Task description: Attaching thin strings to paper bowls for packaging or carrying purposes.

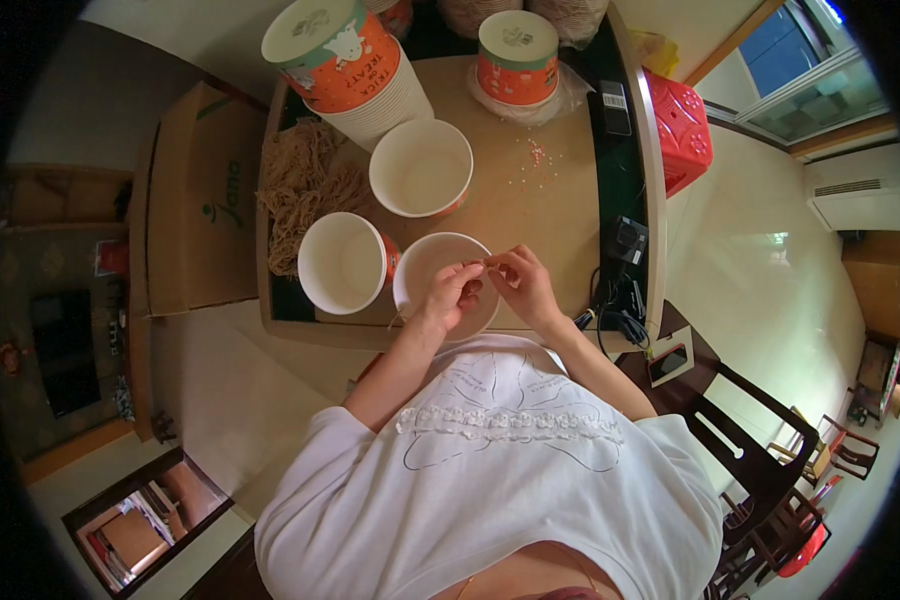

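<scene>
My left hand (455, 294) and my right hand (525, 288) meet over the near right white paper bucket (435, 252), at its right rim. The fingertips of both are pinched close together. Whatever they hold is too small to make out. A thin brown strand (396, 321) shows at this bucket's left side. Close by on the left stands a second open paper bucket (342, 262), white inside with an orange outside. Behind them is a third open bucket (422, 168). A heap of brown twine (308, 190) lies at the table's left side.
A tall stack of orange printed buckets (355, 75) rises at the back left, with a shorter orange bucket (518, 60) on plastic wrap at the back right. Small pink and white bits (537, 153) dot the table. Black devices (627, 240) and cables line the right edge, beside a red stool (678, 130).
</scene>
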`<action>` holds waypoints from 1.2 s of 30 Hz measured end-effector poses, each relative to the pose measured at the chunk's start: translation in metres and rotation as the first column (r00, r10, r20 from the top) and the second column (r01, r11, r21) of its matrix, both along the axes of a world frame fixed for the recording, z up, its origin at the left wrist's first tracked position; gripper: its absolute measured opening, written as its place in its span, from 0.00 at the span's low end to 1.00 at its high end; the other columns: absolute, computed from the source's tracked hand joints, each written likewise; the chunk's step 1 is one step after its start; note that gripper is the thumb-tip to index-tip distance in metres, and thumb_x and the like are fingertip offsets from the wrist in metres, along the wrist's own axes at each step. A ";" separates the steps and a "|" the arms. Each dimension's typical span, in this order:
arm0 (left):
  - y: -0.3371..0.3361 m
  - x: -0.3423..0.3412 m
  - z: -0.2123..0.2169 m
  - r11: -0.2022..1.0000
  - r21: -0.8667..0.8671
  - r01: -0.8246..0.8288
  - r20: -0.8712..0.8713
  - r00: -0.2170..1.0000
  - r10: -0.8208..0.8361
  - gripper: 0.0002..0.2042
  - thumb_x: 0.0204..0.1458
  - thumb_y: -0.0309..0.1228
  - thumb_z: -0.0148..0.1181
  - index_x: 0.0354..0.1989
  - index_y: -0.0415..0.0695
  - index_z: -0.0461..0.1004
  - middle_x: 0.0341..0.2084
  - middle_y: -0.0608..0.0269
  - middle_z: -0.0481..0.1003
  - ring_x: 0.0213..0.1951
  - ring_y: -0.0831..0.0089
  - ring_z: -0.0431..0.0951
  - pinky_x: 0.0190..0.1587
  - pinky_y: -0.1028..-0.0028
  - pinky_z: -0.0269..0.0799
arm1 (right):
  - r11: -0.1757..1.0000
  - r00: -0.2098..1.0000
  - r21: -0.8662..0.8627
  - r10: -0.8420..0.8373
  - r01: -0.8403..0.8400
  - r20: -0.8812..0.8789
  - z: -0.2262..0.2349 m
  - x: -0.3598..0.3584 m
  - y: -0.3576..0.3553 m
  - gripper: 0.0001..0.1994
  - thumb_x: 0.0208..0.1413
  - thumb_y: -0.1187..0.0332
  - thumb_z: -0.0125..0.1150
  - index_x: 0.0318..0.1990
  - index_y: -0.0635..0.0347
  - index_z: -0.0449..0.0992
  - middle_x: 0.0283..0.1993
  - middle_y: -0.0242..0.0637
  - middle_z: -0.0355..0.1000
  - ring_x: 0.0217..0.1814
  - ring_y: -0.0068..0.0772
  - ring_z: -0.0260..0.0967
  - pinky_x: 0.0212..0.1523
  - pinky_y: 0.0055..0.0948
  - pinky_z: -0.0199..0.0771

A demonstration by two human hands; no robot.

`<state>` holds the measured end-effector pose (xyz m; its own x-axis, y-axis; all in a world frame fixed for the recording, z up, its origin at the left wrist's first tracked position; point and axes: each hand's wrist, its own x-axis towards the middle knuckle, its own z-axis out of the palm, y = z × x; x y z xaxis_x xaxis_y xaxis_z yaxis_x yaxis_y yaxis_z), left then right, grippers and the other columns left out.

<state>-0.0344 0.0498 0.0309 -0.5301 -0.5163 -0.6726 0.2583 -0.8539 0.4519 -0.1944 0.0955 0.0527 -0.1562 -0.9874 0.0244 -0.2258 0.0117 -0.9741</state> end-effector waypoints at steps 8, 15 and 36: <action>-0.001 0.001 0.012 0.990 -0.143 -0.003 0.157 0.987 0.026 0.04 0.52 0.30 0.56 0.35 0.49 0.70 0.25 0.76 0.70 0.25 0.86 0.67 0.21 0.86 0.57 | 1.000 0.982 -0.013 0.018 -0.021 -0.187 0.016 0.002 -0.002 0.06 0.46 0.75 0.62 0.34 0.58 0.75 0.31 0.35 0.66 0.28 0.29 0.65 0.28 0.25 0.68; -0.001 0.003 0.011 0.991 -0.136 0.018 0.130 0.991 0.000 0.04 0.53 0.29 0.55 0.35 0.48 0.69 0.25 0.75 0.70 0.25 0.86 0.67 0.20 0.87 0.55 | 0.994 0.973 -0.073 0.063 -0.081 -0.224 0.005 0.001 -0.001 0.08 0.47 0.73 0.61 0.36 0.57 0.73 0.32 0.38 0.67 0.28 0.35 0.67 0.29 0.30 0.70; -0.003 0.001 0.027 0.792 -0.541 0.282 0.431 0.902 -0.027 0.11 0.52 0.28 0.57 0.44 0.44 0.73 0.27 0.72 0.74 0.26 0.86 0.70 0.25 0.87 0.62 | 0.994 0.946 -0.102 0.012 -0.047 -0.324 0.002 0.003 -0.001 0.03 0.47 0.75 0.60 0.30 0.58 0.73 0.30 0.38 0.67 0.30 0.37 0.68 0.27 0.30 0.70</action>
